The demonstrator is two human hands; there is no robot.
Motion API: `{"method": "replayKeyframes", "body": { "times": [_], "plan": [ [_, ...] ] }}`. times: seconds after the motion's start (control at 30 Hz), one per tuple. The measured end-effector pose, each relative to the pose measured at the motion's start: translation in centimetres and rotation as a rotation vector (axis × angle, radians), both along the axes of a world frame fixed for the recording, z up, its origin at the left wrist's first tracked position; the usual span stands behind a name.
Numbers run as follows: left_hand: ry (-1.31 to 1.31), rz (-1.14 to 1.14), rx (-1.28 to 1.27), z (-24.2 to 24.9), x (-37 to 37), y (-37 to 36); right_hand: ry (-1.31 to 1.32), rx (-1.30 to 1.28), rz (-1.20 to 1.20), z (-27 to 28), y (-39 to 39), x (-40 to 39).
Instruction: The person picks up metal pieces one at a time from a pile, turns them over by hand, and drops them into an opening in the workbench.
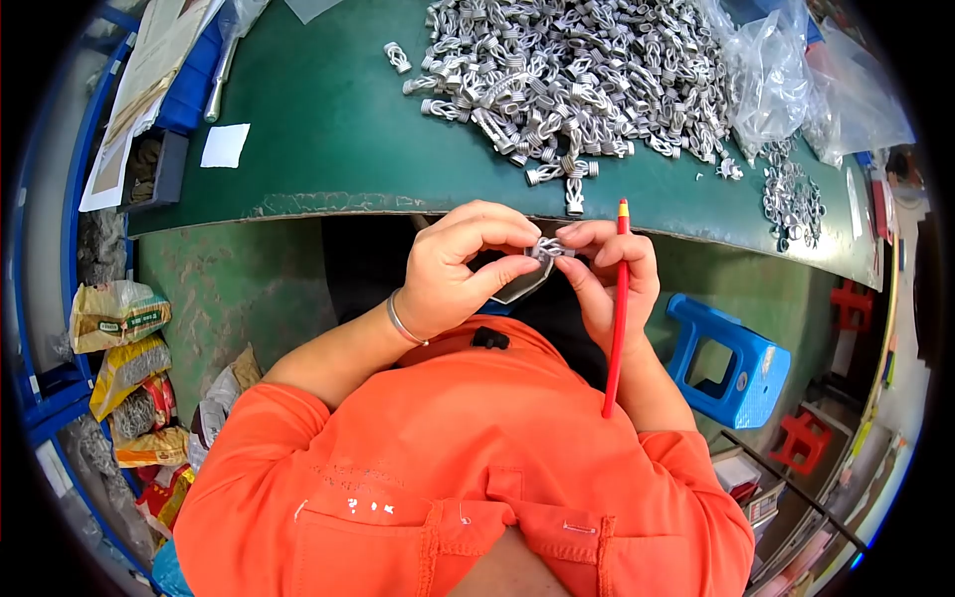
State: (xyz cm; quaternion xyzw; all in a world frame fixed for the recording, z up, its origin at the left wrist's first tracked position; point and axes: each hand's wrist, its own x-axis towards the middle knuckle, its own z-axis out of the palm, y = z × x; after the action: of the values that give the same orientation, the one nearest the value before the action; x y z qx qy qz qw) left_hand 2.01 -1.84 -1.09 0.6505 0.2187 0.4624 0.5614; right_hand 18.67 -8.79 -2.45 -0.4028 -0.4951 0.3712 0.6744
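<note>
A small metal piece (549, 250) is being pinched between the fingertips of the left hand (450, 267) and right hand (600, 298), its long axis being held crosswise, neither hand nearer. Its ends are being hidden by the fingers; how the red pencil (614, 353) is being gripped beside the right fingers is being obscured.

To your left, a white paper scrap (225, 146) lies on the green worktop (328, 119), near a blue bin (196, 92) with papers (159, 60) beside it. Nearer you, printed sacks (119, 316) sit by a blue rack (52, 409). To your right, you have clear plastic bags (774, 85) on the worktop, a blue stool (764, 383) on the green floor (229, 269), and two red stools (801, 443) beyond it.
</note>
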Motion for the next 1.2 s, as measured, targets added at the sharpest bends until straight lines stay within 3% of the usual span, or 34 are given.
{"method": "replayKeyframes", "body": {
  "times": [0.13, 0.2, 0.27, 0.33, 0.53, 0.57, 0.63, 0.8, 0.93, 1.07, 1.13, 1.2],
  "plan": [
    [0.138, 0.004, 0.164, -0.5, -1.1, 0.3, -0.111, 0.057, -0.041, 0.5, 0.1, 1.1],
    [0.27, 0.054, 0.294, -0.5, -1.3, 0.4, -0.593, 0.03, -0.28, 0.4, 0.7, 2.3],
    [0.311, 0.076, 0.251, -1.2, -1.2, 0.3, -0.669, 0.055, -0.368, 0.7, 2.3, 2.3],
    [0.352, 0.019, 0.257, -1.8, -1.1, 0.5, -0.931, 0.023, -0.364, 1.1, 3.1, 2.3],
    [0.355, -0.022, 0.096, -0.9, -0.4, 0.4, -0.774, -0.017, -0.475, 0.8, 3.3, 3.3],
    [0.351, -0.019, 0.101, -0.7, 0.0, 0.5, -0.594, -0.088, -0.443, 0.6, 3.2, 3.4],
    [0.265, -0.094, -0.162, -0.4, 0.9, 0.7, -0.193, -0.222, -0.337, 1.2, 2.8, 3.4],
    [0.074, -0.153, -0.428, -0.4, 2.1, 0.9, 0.351, -0.33, 0.018, 2.1, 1.2, 3.5],
    [-0.058, -0.202, -0.552, 0.2, 1.7, 0.8, 0.398, -0.355, 0.117, 1.1, 0.7, 2.7],
    [0.03, -0.176, -0.241, 0.1, 0.9, 0.7, 0.333, -0.201, 0.123, 0.3, 0.5, 1.9],
    [0.085, -0.157, -0.11, 0.1, 0.6, 0.7, -0.005, -0.044, -0.047, 0.5, 0.3, 1.4],
    [0.075, -0.111, -0.119, 0.1, 0.5, 0.5, -0.105, -0.021, -0.079, 0.6, 0.0, 1.4]
  ]
}}
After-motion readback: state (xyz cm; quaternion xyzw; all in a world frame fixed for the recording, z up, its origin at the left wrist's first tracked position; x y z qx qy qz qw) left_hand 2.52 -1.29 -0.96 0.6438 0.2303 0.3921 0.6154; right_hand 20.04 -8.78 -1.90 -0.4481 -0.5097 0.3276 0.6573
